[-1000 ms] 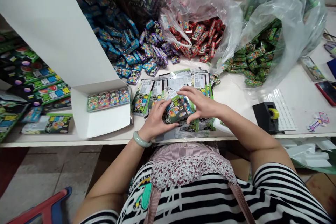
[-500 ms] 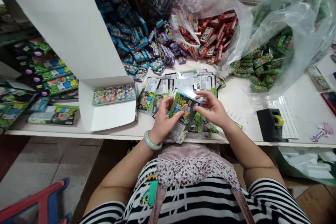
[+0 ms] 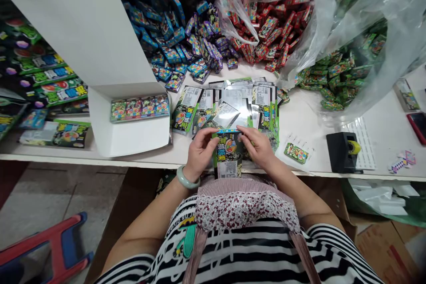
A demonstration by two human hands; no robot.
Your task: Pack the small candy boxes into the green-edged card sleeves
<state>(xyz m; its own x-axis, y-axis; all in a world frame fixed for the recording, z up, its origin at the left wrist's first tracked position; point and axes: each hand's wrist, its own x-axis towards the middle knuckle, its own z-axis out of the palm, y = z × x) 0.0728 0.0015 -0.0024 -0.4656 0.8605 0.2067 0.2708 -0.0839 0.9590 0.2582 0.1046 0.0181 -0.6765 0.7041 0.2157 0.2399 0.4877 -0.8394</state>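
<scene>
Head view: the person holds a flat printed packet (image 3: 228, 155) upright at the near edge of the table (image 3: 309, 120), just in front of the apron. The left hand (image 3: 199, 150) and right hand (image 3: 258, 148) each pinch a top corner, so both grips are clamped on the packet. A narrow blue strip shows along its top edge between the fingertips. Whether that is a small box going in or only print, I cannot tell.

The step in hand looks like working the packet's mouth. Any further move there would call for light, level pinches, since the stock looks thin, glossy and easy to crease.

Just beyond the hands lies a fanned stack of flat packets (image 3: 233, 100), dark green with white label panels. To the left stands an open white carton (image 3: 129, 135) of matt card, with a row of small boxes (image 3: 140, 108) inside. Farther off lie blue boxes (image 3: 166, 46) and purple boxes (image 3: 206, 49) in loose piles. Crinkled clear bags hold red boxes (image 3: 269, 31) and green boxes (image 3: 339, 71). A black tape dispenser (image 3: 342, 151) sits near right.
</scene>
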